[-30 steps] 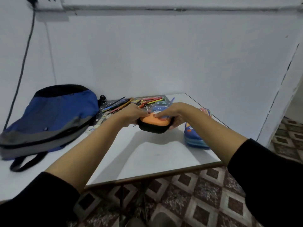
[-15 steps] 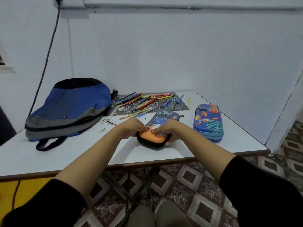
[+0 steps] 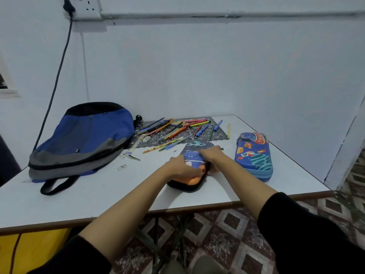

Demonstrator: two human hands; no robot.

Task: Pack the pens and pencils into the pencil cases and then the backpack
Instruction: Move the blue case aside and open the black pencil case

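Left hand [image 3: 182, 167] is clamped on the near end of the dark pencil case [image 3: 194, 158], fingers curled over the orange part, thumb on the right-hand side; right hand [image 3: 212, 153] sits further along the same case, on its far right edge, fingers bent towards the far end; a small dark bit sticks out just past the fingertips, but I can't tell whether I'm pinching it or only resting there; both forearms bare, black sleeves pushed up. The case lies flat on the white table [image 3: 98, 194], near the front edge, long axis pointing away from me, black rim showing at the near end; blue raised print and a planet on the lid. The space pencil case [image 3: 254, 155] lies flat just to the right, near but apart, zipped as far as I can see. The pens and pencils [image 3: 177, 129] are loose in a scatter on the patterned mat [image 3: 219, 136] beyond the dark case; a few spill off its near edge onto the bare table. The backpack [image 3: 85, 139] lies on its side at the left, blue, grey and black, one strap looped towards me; well apart from both cases. A cable [image 3: 57, 76] runs down the wall from the socket [image 3: 87, 7] and goes behind the backpack; patterned tile floor [image 3: 227, 224] below the table.
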